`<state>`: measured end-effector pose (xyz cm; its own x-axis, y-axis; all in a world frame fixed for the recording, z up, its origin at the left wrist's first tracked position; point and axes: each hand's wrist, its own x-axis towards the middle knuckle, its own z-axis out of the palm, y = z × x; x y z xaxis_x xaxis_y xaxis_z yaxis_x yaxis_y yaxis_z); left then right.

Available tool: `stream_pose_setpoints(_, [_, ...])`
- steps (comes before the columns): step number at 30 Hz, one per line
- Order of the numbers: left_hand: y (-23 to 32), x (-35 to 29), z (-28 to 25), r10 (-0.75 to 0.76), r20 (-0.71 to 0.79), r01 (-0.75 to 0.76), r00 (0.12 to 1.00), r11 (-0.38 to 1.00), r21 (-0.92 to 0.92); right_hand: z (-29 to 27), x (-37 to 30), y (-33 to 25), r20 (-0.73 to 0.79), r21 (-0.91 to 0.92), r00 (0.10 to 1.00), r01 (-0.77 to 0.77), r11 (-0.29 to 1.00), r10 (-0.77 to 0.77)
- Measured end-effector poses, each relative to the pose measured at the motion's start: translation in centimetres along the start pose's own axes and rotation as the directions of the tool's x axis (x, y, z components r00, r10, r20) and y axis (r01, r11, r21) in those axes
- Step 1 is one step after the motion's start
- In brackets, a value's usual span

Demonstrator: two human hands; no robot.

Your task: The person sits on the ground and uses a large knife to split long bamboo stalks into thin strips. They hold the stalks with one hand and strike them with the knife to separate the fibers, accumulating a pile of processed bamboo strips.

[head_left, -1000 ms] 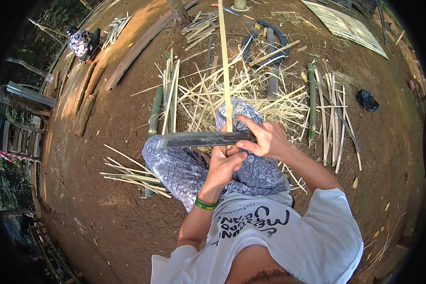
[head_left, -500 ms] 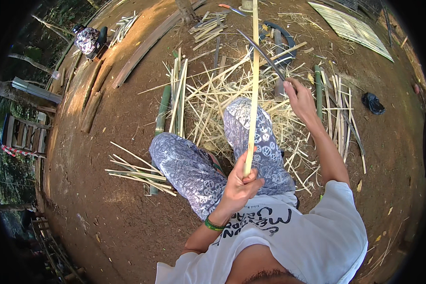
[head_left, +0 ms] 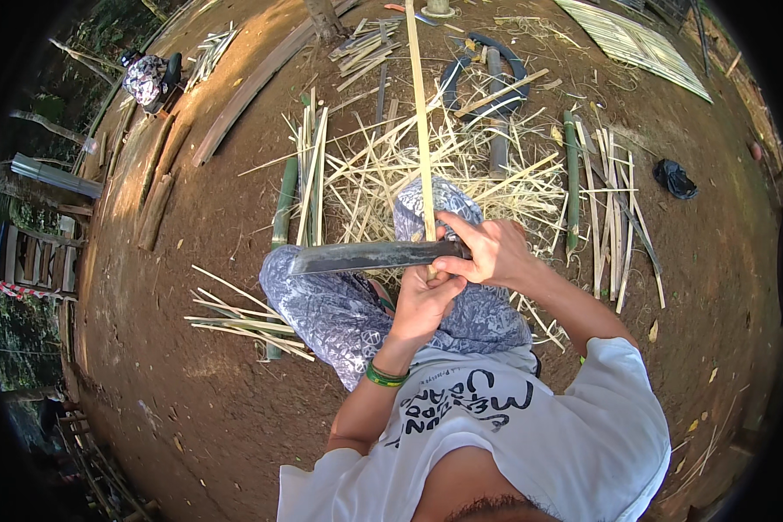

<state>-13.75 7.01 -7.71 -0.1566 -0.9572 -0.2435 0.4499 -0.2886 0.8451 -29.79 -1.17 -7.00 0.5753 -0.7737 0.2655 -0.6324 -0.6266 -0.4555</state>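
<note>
At the far left edge of the frame sit a small wooden frame (head_left: 33,257) and a grey pipe (head_left: 50,177), with planks (head_left: 157,196) lying on the dirt floor (head_left: 191,400) beside them. Toward the upper left a patterned bag (head_left: 146,75) rests near a long beam (head_left: 252,83). Left of centre a green bamboo pole (head_left: 284,204) and a bundle of split strips (head_left: 239,317) lie by my knee. My legs, in patterned trousers (head_left: 339,309), fill the middle.

My left hand (head_left: 426,300), with a green wristband (head_left: 383,376) at the wrist, is closed around the lower end of a long bamboo strip (head_left: 419,113), which runs straight up the frame to the top centre. Across it I hold a dark knife (head_left: 365,257), blade pointing left and lying level, touching the strip where they cross. My right hand (head_left: 489,252) is clamped on its handle, index finger stretched out along the top.

Behind the hands lies a heap of pale shavings (head_left: 496,187). To the right are a green pole (head_left: 571,174), more slats (head_left: 613,217), a dark shoe (head_left: 674,178) and, upper right, a woven mat (head_left: 635,43).
</note>
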Motion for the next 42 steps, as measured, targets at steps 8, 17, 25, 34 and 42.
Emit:
stream_pose_setpoints(8, [0.0, -1.0, -0.5, 0.069, -0.049, -0.06, 0.996, 0.983, 0.174, 1.4, 0.4, 1.2, -0.089, -0.083, 0.987, 0.124, 0.989, -0.131])
stream_pose_setpoints(17, [1.6, -2.5, 0.0, 0.045, -0.093, -0.028, 0.995, 0.984, 0.178, 1.0, 1.3, 3.0, -0.079, -0.149, 0.986, 0.135, 0.98, -0.148])
stream_pose_setpoints(25, [1.8, -4.0, -1.0, 0.026, -0.1, -0.022, 0.995, 0.999, 0.048, 0.7, 2.2, 5.0, -0.07, -0.152, 0.995, 0.054, 0.987, -0.065])
stream_pose_setpoints(34, [3.0, -3.6, -2.5, 0.038, -0.102, -0.045, 0.994, 0.997, -0.064, -5.6, 2.1, 5.3, -0.116, 0.083, 0.931, -0.338, 0.937, 0.346])
stream_pose_setpoints(42, [2.0, -0.7, -2.4, 0.08, 0.016, -0.079, 0.997, 0.997, -0.014, -0.6, 0.6, -1.4, 0.026, 0.037, 1.0, 0.005, 0.999, -0.006])
